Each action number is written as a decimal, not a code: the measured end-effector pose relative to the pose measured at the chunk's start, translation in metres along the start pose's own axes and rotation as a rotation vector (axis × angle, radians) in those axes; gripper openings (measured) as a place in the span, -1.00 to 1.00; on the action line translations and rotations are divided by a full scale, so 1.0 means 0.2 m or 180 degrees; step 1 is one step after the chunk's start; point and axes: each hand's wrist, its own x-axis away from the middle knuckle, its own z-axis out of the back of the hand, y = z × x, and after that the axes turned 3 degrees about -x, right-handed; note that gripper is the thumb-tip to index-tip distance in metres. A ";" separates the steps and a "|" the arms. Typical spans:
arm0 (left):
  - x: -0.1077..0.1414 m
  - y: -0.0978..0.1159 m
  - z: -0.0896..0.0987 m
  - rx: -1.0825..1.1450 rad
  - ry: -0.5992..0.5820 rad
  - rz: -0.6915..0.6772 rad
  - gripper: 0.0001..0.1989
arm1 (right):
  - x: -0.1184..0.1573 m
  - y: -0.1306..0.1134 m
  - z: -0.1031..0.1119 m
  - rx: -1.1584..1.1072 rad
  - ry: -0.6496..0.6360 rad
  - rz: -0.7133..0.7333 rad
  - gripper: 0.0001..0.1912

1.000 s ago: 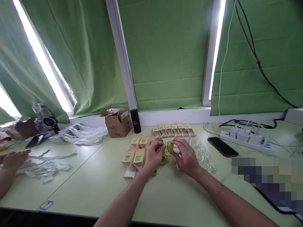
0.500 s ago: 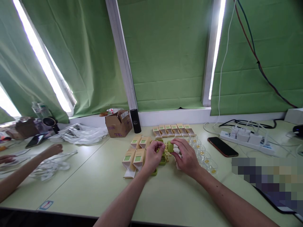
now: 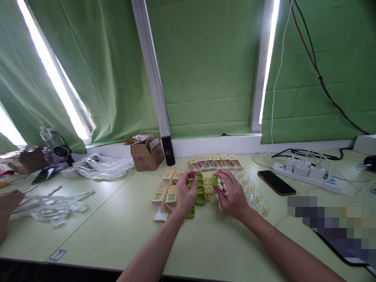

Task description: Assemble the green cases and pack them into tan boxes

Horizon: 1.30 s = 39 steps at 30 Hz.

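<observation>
My right hand (image 3: 232, 192) pinches a small green plastic case (image 3: 214, 180) between thumb and fingers, above the table. To its left, my left hand (image 3: 187, 192) is raised with thumb and fingers apart, and I see nothing held in it. Below and between my hands lie rows of open green trays (image 3: 201, 199) and small yellowish plastic pieces (image 3: 208, 186). Small white parts (image 3: 220, 205) show partly beneath my right hand, mostly hidden. Clear round cups with yellow centres (image 3: 256, 199) line up to the right of that hand.
Open cardboard packets (image 3: 160, 197) stand left of my hands, and another row of packets (image 3: 216, 162) stands behind. A brown box (image 3: 147, 154) and a black bottle (image 3: 168, 150) are at the back. A phone (image 3: 276, 182) and a power strip (image 3: 305, 174) lie right. Another person's hand (image 3: 11, 199) is by white straps.
My left hand has drawn away to the left from the green case, its fingers opening. The right hand stays nearly in place with the case. The other person's arm has pulled back leftward.
</observation>
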 end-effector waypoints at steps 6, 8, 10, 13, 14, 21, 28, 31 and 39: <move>0.03 0.10 0.02 -0.0494 -0.0315 -0.0899 -0.74 | 0.00 0.00 -0.01 -0.0096 -0.0015 -0.0015 -0.51; 0.04 0.11 0.02 -0.0532 -0.0452 -0.1080 -0.67 | 0.01 0.01 -0.02 -0.0092 -0.0034 0.0038 -0.49; 0.04 0.11 0.01 -0.0511 -0.0559 -0.1227 -0.59 | 0.02 0.02 -0.03 -0.0086 -0.0058 0.0128 -0.46; 0.05 0.09 0.01 -0.0440 -0.0674 -0.1376 -0.54 | 0.03 0.04 -0.03 -0.0074 -0.0091 0.0301 -0.46; 0.05 0.08 0.00 -0.0417 -0.0701 -0.1395 -0.54 | 0.03 0.04 -0.03 -0.0079 -0.0102 0.0338 -0.48; 0.04 0.08 0.00 -0.0308 -0.0707 -0.1345 -0.62 | 0.01 0.03 -0.01 -0.0132 -0.0088 0.0415 -0.65; 0.04 0.08 0.00 -0.0232 -0.0667 -0.1283 -0.61 | 0.00 0.01 0.00 -0.0122 -0.0050 0.0469 -0.67; 0.04 0.08 0.01 -0.0236 -0.0673 -0.1289 -0.56 | 0.00 0.01 0.00 -0.0080 -0.0082 0.0535 -0.69; 0.04 0.09 0.00 -0.0267 -0.0616 -0.1309 -0.61 | 0.00 0.02 0.00 -0.0048 -0.0159 0.0552 -0.66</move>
